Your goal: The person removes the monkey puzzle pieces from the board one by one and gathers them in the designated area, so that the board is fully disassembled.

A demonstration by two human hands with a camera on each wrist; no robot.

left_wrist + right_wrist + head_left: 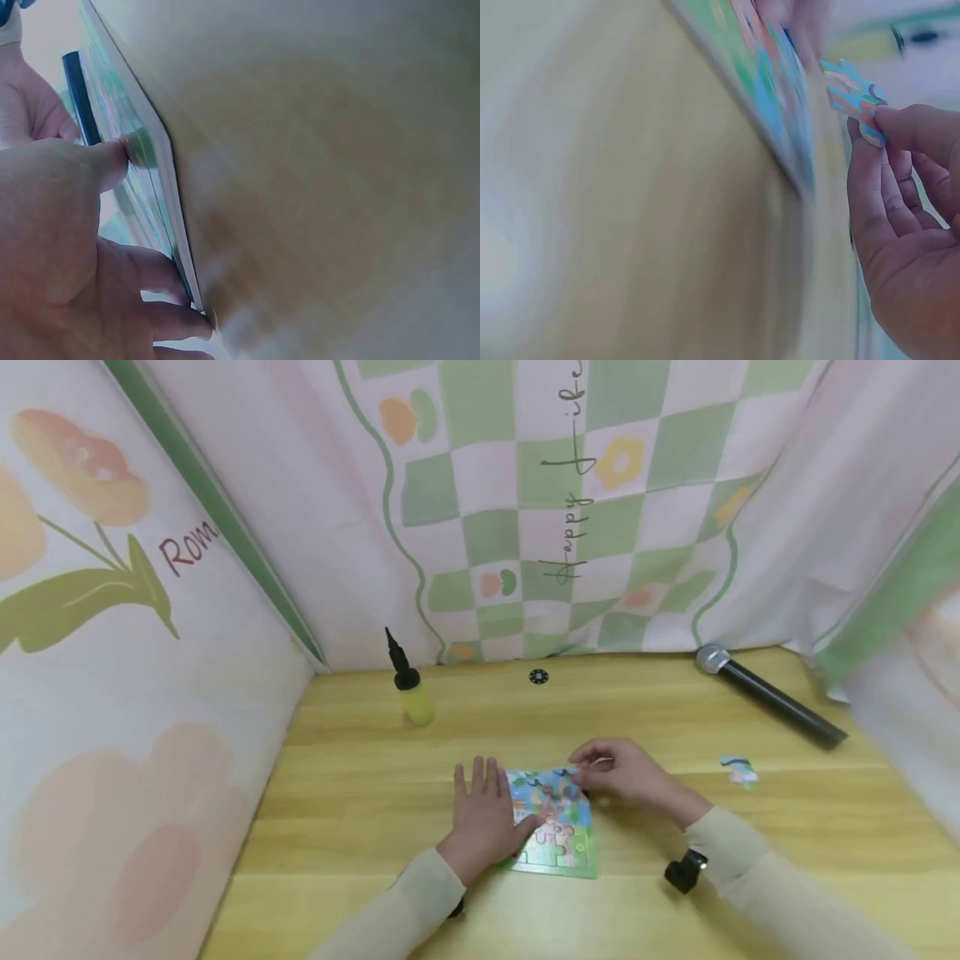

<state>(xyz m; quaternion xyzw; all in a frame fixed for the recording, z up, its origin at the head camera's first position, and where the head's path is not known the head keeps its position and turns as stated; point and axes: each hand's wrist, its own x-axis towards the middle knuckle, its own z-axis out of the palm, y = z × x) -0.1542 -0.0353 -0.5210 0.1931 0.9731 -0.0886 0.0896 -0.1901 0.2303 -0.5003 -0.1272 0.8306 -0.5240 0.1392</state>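
A square jigsaw puzzle in a shallow board (558, 865) lies on the wooden table, with a colourful picture of interlocking pieces. My left hand (482, 820) rests along the board's left side, fingers straight and spread. Its thumb reaches over the picture, while some fingertips sit at the edge, as the left wrist view shows. Over the board's upper right corner is my right hand (628, 772). Between thumb and index finger it pinches a blue puzzle piece (851, 94), which appears raised beside the board in the right wrist view.
Another loose puzzle piece (740, 771) lies to the right. Behind it is a microphone (772, 697) with a silver head. A yellow hand pump (415, 700) with a black nozzle stands at the back left, and a small black disc (538, 677) lies near the curtain (480, 539).
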